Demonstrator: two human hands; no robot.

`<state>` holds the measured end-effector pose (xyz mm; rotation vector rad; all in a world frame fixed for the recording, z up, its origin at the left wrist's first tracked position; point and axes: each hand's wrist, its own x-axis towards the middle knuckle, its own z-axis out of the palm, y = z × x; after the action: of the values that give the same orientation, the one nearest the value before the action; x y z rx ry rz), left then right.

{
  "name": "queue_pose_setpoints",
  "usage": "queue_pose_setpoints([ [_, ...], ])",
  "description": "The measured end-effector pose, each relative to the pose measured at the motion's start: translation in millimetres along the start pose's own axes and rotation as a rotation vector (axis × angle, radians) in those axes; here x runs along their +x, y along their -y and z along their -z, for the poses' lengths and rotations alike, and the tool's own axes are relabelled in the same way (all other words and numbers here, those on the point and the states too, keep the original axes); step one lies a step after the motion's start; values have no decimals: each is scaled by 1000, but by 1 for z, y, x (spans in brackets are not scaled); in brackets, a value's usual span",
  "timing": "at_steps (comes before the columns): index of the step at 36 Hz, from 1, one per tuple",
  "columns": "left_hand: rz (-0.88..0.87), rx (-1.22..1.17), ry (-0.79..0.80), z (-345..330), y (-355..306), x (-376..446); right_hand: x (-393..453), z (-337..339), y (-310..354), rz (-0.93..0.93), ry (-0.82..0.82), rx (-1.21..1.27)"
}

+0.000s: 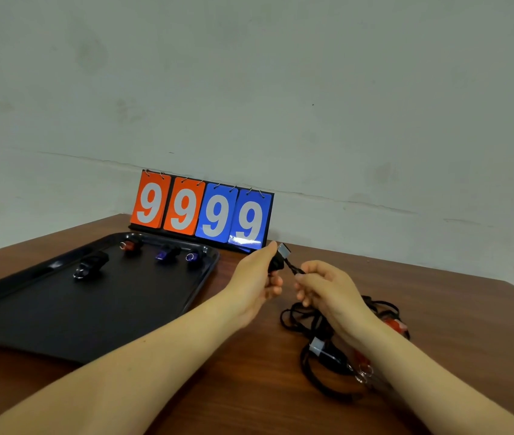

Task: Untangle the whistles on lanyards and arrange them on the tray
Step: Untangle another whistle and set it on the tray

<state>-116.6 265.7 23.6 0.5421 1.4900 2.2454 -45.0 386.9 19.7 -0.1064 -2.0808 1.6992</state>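
1. The brown wooden table (280,387) carries everything I work on, and it stands against a pale grey wall (280,73).
2. The flat black rectangular tray (61,321) lies on the table to my left. Four whistles sit on its far part, well apart from one another: a black whistle (90,264), a red whistle (130,245), and two purple whistles (167,253) (193,255).
3. The flip scoreboard with two orange and two blue cards (202,211) stands behind the tray, each card showing a white 9.
4. The tangled heap of black lanyards (321,350) lies on the table under my right forearm, with a red whistle (395,324) and metal rings caught in it.
5. My left hand (255,284) curls its fingers round a black whistle with a silver mouthpiece (280,257), held above the table just right of the tray.
6. My right hand (327,287) pinches the black cord (294,269) that runs from that whistle.
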Motion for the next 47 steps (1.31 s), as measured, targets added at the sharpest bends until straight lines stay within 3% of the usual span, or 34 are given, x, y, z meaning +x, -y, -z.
queue_pose_setpoints([
  [8,33,91,56,-1,4,2,3,5,2,0,-11,507],
  [12,35,99,71,0,2,3,3,6,0,-56,4,565],
  [14,28,116,77,2,2,4,1,5,1,7,15,358],
  [17,-6,210,120,6,5,5,-4,3,4,264,-41,-433],
  [18,-18,260,132,7,6,4,-4,1,4,334,-57,-582],
  [27,-181,686,137,1,9,2,-5,5,6,328,-202,-597],
  [35,-194,734,149,1,8,2,-5,4,8,198,-147,-401],
  [41,-171,630,157,2,13,3,-4,5,7,-155,12,257],
  [47,-79,518,143,2,13,4,-2,2,7,-270,-16,551],
])
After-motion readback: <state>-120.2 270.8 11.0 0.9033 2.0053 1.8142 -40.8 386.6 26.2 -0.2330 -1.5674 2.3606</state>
